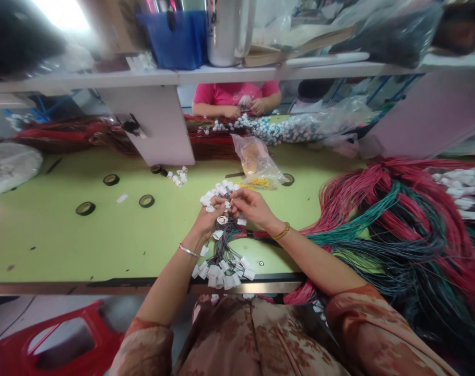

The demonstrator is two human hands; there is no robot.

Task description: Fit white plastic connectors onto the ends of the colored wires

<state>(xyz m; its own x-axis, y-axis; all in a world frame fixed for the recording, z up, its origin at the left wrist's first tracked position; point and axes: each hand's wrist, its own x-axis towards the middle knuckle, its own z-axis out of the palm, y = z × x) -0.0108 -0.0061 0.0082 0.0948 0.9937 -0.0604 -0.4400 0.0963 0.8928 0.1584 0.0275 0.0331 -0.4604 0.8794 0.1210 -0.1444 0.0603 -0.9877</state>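
My left hand [209, 218], with a silver bangle at the wrist, is closed around a white plastic connector [227, 206] on thin wires. Close against it, my right hand [253, 207] pinches something small and yellowish at that connector; its shape is too small to make out. More white connectors [223, 275] fan out around and below my hands, some at the table's front edge. Their wires gather into a bundle that runs right, beneath my right forearm, into a big heap of red, green and dark wires [382, 209]. Small yellow parts [257, 183] lie just beyond my fingers.
A clear plastic bag [257, 159] sits behind my hands. Rolls of black tape [146, 200] and loose white connectors [178, 176] lie on the green table [65, 245]. Across the table, a person in pink [237, 96] works behind a shelf [237, 74]. A red stool [100, 329] stands lower left.
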